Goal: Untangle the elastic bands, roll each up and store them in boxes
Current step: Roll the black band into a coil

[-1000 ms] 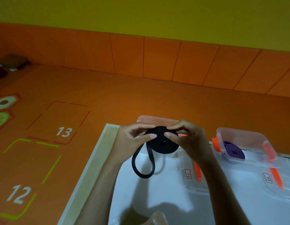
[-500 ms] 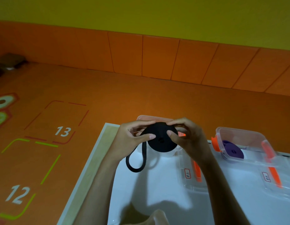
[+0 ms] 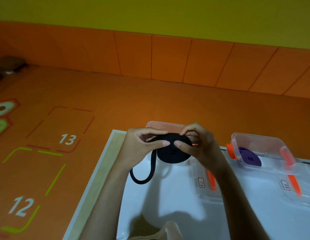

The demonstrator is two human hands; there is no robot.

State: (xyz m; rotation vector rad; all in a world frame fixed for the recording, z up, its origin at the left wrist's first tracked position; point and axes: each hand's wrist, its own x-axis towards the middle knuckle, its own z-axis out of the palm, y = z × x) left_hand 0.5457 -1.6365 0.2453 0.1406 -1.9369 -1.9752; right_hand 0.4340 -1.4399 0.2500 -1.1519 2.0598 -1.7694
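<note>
Two bare hands up over a white table (image 3: 168, 205), both clamped on one black elastic band roll (image 3: 173, 154). Roll held upright and off the table, flat face toward the camera, a small slot at its centre. Pinched at its left rim by the left hand (image 3: 138, 148): thumb pressed on the facing side, index finger curled over the top edge. Gripped at the upper right by the right hand (image 3: 201, 144): thumb tip on the facing side, forefingers hooked over the top, other fingers curled behind. Thumb tips just beside each other, a narrow gap between.

Hanging from the roll's left side, below the left hand, an unrolled tail (image 3: 143, 179) of the same band, dropping in a loop and curving back up. Contact between loop and table: cannot tell.

Directly behind the hands, at the table's far edge, a clear plastic box (image 3: 161, 124), mostly hidden, contents out of sight. Well apart to the right, a second clear box (image 3: 258, 144) with orange latches (image 3: 230, 150), open, with a purple band roll (image 3: 251, 157) lying inside.

Flat on the table in front of the boxes, two clear lids, each with an orange clip and a small red-framed label: a left lid (image 3: 202, 193) partly under the right wrist, a right lid (image 3: 289, 196) near the picture's right edge.

Beyond the table, an orange floor mat (image 3: 116, 104) with outlined boxes numbered 13 (image 3: 67, 139) and 12 (image 3: 20, 206). Farther back, orange wall panels (image 3: 168, 58) under a yellow wall (image 3: 150, 11).
</note>
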